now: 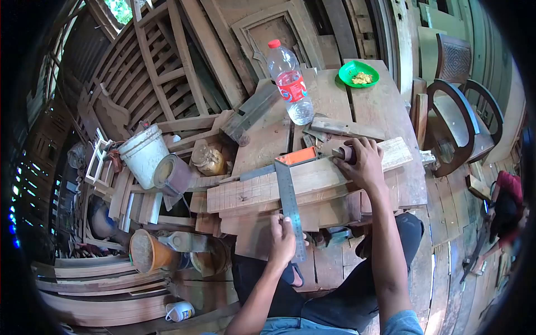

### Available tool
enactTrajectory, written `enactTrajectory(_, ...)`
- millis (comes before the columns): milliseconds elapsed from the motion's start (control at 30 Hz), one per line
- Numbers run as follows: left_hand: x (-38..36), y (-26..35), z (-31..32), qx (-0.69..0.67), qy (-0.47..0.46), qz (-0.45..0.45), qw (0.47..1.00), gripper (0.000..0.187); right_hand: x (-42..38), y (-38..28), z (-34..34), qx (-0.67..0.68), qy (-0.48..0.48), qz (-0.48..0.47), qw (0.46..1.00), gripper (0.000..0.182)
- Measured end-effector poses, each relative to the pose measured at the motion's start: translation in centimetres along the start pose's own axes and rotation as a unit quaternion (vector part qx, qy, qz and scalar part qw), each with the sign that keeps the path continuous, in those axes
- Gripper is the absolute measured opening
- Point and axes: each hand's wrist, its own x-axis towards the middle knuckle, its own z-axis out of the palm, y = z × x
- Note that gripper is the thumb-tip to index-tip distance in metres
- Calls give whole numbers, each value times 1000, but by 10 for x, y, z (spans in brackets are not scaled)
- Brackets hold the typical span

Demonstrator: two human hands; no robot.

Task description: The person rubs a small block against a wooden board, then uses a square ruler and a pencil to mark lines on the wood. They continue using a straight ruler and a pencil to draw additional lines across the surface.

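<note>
A try square with an orange stock (297, 157) and a steel blade (286, 192) lies across a pale wooden board (324, 177), its blade hanging past the near edge. My left hand (282, 241) grips the blade near its lower end. At the board's right part, my right hand (365, 162) is closed around a small dark brown, rounded piece (347, 154), mostly hidden by the fingers. Thin cross lines run over the board's left end. More wooden pieces are stacked beneath it.
On the wooden table (375, 100) stand a water bottle (291, 89) and a green bowl (359, 73) with food. A white bucket (144, 153), a jar (207, 159) and an orange container (146, 251) are at left. A chair (458, 111) stands at right.
</note>
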Motion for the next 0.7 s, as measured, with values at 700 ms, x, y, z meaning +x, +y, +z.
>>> enactTrajectory(700,9,-27,-14,97,72,178,977,36,18,-1,6,-8,11,25,1000,53)
